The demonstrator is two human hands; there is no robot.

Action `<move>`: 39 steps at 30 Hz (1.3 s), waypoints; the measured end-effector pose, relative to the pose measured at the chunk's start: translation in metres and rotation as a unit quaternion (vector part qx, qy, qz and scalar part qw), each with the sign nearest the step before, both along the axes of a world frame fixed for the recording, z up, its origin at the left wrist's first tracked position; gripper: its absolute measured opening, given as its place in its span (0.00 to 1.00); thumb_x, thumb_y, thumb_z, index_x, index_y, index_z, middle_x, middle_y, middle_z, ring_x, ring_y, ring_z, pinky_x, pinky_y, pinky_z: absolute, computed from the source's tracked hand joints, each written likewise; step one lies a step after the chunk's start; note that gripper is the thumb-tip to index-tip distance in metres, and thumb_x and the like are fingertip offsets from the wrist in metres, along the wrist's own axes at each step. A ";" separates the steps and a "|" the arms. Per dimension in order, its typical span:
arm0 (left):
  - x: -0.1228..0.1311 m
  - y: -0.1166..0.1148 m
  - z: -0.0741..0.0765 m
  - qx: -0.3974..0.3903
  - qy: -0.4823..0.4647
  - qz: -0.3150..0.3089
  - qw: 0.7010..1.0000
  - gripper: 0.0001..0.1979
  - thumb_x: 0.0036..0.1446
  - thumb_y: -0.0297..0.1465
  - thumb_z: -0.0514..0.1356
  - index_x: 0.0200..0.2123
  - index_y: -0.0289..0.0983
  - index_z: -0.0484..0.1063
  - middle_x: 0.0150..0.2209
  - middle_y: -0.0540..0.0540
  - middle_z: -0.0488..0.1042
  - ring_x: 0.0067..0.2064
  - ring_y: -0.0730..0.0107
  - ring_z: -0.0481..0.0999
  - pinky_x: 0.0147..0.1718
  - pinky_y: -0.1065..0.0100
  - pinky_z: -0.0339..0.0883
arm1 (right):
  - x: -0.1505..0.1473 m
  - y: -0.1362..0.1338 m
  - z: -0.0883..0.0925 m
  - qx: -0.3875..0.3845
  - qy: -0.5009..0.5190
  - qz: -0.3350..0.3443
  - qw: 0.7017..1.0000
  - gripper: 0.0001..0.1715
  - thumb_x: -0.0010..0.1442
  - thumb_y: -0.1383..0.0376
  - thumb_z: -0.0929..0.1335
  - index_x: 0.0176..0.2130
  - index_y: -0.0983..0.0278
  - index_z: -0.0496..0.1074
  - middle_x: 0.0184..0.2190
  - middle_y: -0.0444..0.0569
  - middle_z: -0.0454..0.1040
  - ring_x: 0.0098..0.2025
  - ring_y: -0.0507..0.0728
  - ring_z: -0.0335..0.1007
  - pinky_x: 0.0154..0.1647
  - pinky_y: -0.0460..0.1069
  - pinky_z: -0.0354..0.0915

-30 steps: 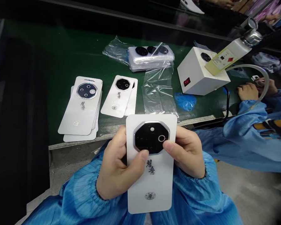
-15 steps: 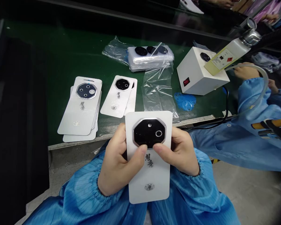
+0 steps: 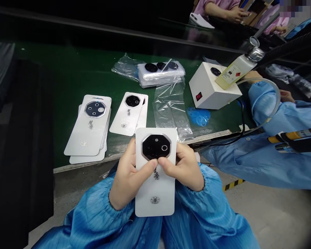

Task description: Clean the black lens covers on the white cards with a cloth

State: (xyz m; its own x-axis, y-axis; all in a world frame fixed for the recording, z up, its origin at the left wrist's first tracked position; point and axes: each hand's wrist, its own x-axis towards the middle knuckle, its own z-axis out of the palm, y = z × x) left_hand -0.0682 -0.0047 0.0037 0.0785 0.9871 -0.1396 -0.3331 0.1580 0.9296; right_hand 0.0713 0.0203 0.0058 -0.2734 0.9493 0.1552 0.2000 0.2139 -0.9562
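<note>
A white phone back cover with a black octagonal camera lens plate is held upright before me. My left hand grips its left edge, the thumb pressed at the lower rim of the lens plate. On the opposite edge my right hand grips too, its thumb tip close to the left one. Fingers of both hands are hidden behind the cover. Beyond it on the green bench lie two overlapping covers with black lens plates. To their left is a stack of white covers, the top one's lens area dark blue.
A bagged pack of black lens plates lies at the back. A white box with a red switch carries a bottle of yellowish liquid. Blue film scraps lie before it. A co-worker's blue sleeve is at right.
The view has shifted, so bench items appear lower. The held cover appears slightly farther left and smaller; both hands keep their grip with thumbs at the lens plate's lower rim.
</note>
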 end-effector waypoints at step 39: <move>0.014 0.011 0.013 -0.097 -0.047 -0.020 0.994 0.10 0.54 0.34 0.57 0.37 0.35 0.73 0.30 0.48 0.77 0.29 0.67 0.73 0.26 0.70 0.63 | 0.011 0.006 -0.015 -0.213 0.268 -0.036 0.939 0.17 0.51 0.55 0.67 0.22 0.66 0.67 0.18 0.42 0.64 0.20 0.48 0.56 0.20 0.44 0.52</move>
